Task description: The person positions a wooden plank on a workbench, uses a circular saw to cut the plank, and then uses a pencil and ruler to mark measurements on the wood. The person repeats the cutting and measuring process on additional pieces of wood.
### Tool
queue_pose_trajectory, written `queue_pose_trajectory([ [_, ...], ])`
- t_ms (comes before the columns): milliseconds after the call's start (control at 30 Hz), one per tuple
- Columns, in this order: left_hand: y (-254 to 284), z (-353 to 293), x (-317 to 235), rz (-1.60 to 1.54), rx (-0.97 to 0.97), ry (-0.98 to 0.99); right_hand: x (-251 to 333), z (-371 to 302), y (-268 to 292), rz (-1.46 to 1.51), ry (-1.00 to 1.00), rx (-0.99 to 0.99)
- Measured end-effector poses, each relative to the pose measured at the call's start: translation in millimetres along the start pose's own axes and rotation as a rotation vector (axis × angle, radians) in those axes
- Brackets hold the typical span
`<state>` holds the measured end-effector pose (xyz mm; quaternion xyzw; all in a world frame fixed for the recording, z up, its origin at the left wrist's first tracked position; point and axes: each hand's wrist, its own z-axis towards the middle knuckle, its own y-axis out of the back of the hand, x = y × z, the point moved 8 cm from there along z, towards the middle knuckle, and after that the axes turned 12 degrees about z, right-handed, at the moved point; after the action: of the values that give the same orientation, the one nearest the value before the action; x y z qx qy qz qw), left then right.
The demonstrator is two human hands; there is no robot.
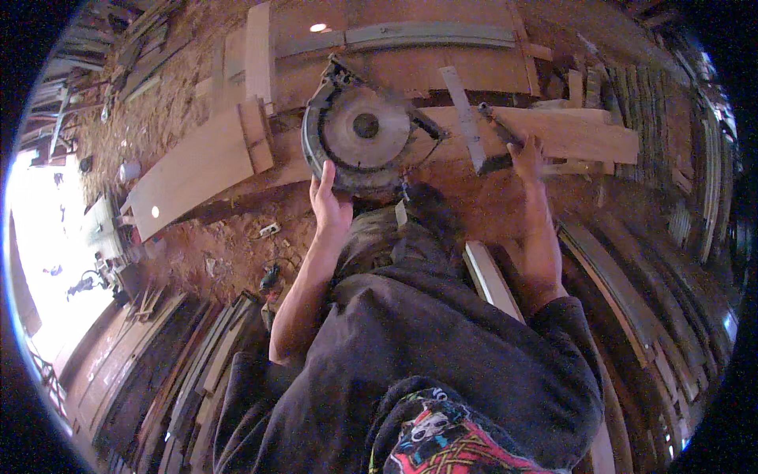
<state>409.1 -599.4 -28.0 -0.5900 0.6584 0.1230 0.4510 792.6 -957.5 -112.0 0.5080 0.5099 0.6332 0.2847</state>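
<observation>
A circular saw [365,126] is in front of me, its round grey blade facing up and its dark guard curving along the left side. My left hand [332,203] grips the saw's lower left edge, thumb on top; the other fingers are mostly hidden. To the right, my right hand [527,156] is closed around a dark, stick-like tool [499,124] whose exact kind I cannot make out. Just left of it a flat metal rule [463,110] lies slanted across a pale wooden board [580,136], with a dark block at its lower end.
Another wide board [193,170] lies at the left, beside short offcuts [255,134]. A long metal-coloured strip [430,34] runs across the far side. Long stacked timber lies at the lower left [189,371] and right [632,292]. A white power socket [270,230] rests on the reddish, dusty ground.
</observation>
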Motion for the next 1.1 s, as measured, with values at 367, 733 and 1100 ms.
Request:
queue_pose_trajectory([
  [367,-35,-2,-9,0.152,0.000,-0.072,-17,38,-25,0.023,0.235,0.336],
  [733,-40,4,-18,0.306,-0.044,-0.138,-51,77,-27,0.096,0.294,0.187],
  [1100,-52,2,-73,0.883,-0.244,-0.629,47,-29,76,0.939,-0.132,0.429],
])
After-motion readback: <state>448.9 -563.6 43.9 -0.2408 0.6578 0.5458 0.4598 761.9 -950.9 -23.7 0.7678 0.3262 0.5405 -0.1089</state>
